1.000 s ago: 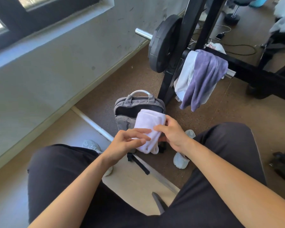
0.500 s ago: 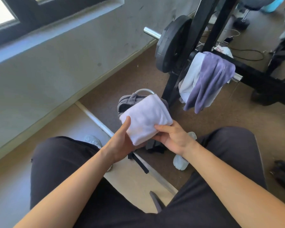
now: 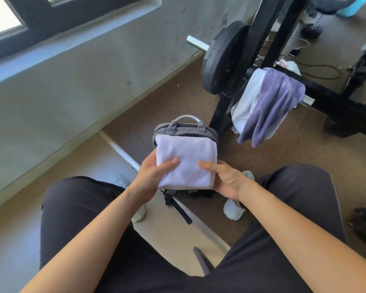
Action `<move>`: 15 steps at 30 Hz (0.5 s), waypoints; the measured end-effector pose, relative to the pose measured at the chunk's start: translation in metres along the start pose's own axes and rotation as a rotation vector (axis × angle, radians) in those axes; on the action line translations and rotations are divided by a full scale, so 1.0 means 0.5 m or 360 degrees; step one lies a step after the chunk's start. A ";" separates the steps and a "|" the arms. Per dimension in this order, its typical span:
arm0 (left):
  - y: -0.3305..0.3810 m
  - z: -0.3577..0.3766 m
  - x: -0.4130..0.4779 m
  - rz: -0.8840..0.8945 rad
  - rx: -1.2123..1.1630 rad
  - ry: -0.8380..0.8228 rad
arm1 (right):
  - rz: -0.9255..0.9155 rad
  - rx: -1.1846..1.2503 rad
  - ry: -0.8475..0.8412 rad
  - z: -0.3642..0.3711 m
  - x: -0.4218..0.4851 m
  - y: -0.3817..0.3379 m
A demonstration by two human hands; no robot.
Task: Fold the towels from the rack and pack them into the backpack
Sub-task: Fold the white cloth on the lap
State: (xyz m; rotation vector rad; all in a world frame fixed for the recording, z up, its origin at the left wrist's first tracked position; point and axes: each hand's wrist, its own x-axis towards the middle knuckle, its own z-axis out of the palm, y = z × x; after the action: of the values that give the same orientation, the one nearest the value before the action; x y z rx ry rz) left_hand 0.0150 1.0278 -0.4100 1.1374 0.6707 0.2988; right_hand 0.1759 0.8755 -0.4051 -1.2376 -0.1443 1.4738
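Note:
A folded white towel (image 3: 187,157) lies flat between both hands, squared into a thick pad. My left hand (image 3: 150,176) grips its left edge with the thumb on top. My right hand (image 3: 224,178) holds the right edge, thumb pressed on the cloth. Just beyond and partly hidden under the towel stands the grey backpack (image 3: 184,129) on the floor, its top handle showing. A purple towel (image 3: 275,102) and a pale white towel (image 3: 246,102) hang over a bar of the black rack (image 3: 334,100).
A black weight plate (image 3: 224,58) on a steel bar stands left of the hanging towels. The grey wall (image 3: 76,81) runs along the left. My knees in dark trousers and white shoes (image 3: 234,208) flank the backpack. Cables lie on the floor at back right.
The towel went from a narrow roll to a flat square pad held level over the backpack. Both hands shifted to its side edges.

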 end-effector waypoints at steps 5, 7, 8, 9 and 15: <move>-0.003 -0.003 -0.001 0.0020 0.0152 -0.0072 | 0.0048 0.0059 -0.0103 0.009 -0.011 -0.001; -0.002 -0.008 0.001 0.0066 0.0212 -0.0061 | 0.0021 0.0042 -0.0084 0.007 -0.007 -0.002; -0.001 -0.009 0.001 0.0080 0.0232 -0.0062 | -0.0004 0.0024 -0.0062 0.006 -0.003 -0.002; -0.001 -0.011 0.002 0.0096 0.0245 -0.0056 | -0.0029 0.0005 -0.0030 0.005 0.000 -0.003; 0.008 -0.026 0.012 0.0063 0.0017 -0.0128 | -0.0131 -0.0014 -0.0065 -0.006 0.001 -0.021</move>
State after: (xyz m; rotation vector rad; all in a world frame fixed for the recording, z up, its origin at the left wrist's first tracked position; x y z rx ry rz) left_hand 0.0120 1.0423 -0.4118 1.1678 0.5798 0.2819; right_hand 0.1851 0.8779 -0.3994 -1.1950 -0.2267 1.4289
